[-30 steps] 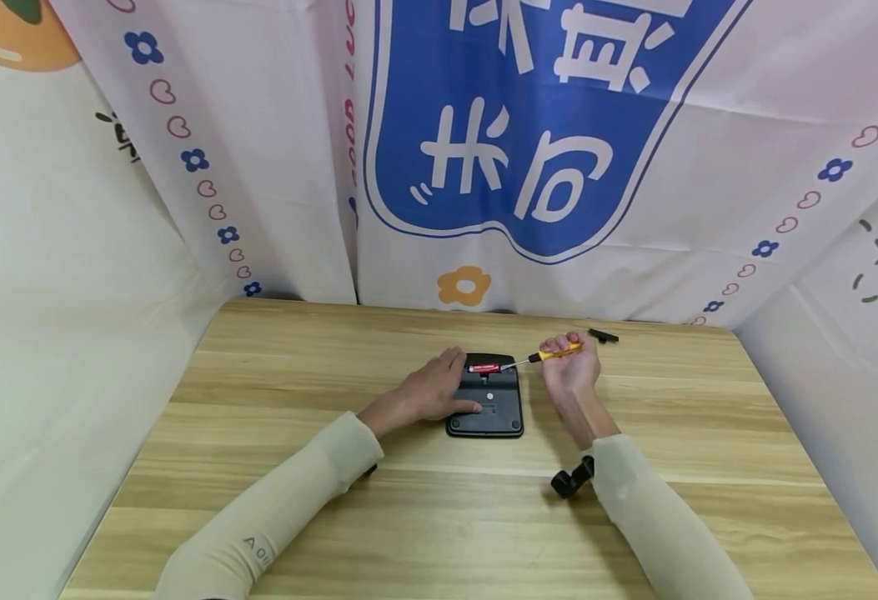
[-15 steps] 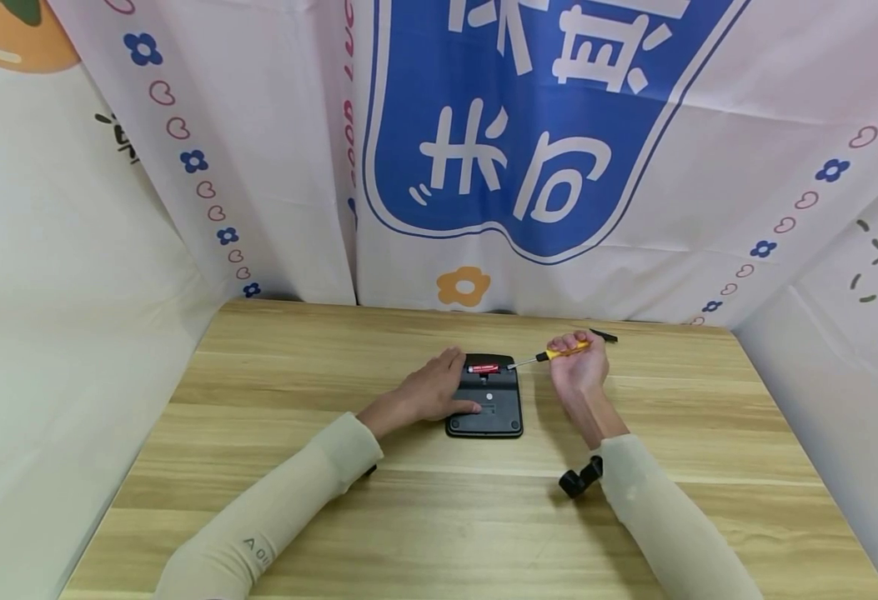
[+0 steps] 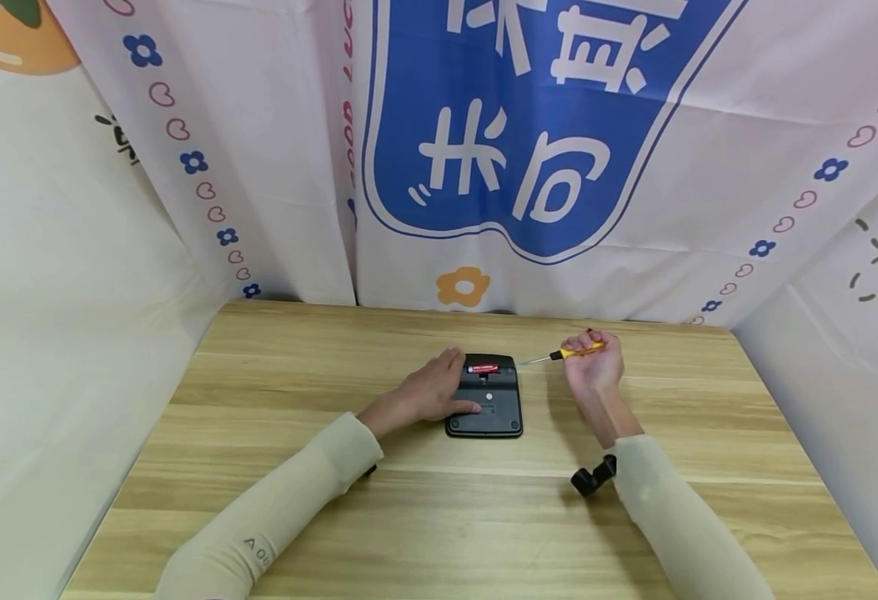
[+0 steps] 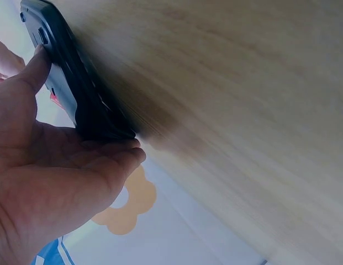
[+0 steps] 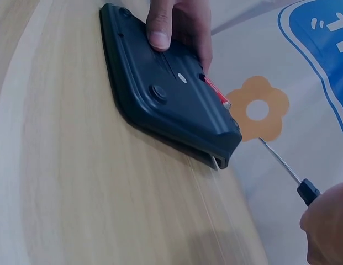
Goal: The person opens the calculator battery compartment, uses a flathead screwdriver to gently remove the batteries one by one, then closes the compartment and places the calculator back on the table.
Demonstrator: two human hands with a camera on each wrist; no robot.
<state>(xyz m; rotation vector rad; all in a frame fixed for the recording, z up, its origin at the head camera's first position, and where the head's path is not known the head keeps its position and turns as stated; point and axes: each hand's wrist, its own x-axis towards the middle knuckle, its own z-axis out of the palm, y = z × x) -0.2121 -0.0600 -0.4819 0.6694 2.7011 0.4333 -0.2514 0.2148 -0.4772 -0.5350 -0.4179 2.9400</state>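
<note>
A black calculator [image 3: 485,422] lies face down on the wooden table, its back showing small round feet. A red battery [image 3: 482,368] sits in the uncovered slot near its far edge. My left hand [image 3: 431,390] grips the calculator's left side, with the thumb on its back and the fingers round the far corner in the left wrist view. In my right hand [image 3: 596,371] is a screwdriver [image 3: 581,351] with a yellow handle, held in curled fingers. Its metal shaft [image 5: 281,162] points left, the tip just off the calculator's right edge.
The wooden table [image 3: 318,533] meets a printed cloth [image 3: 296,250] at its back edge, with white cloth at both sides. A black camera mount [image 3: 593,477] sits at the right wrist.
The right hand has drawn the screwdriver rightward, its tip leaving the battery slot. It now hides most of the small black piece behind it. The left hand and calculator stay put.
</note>
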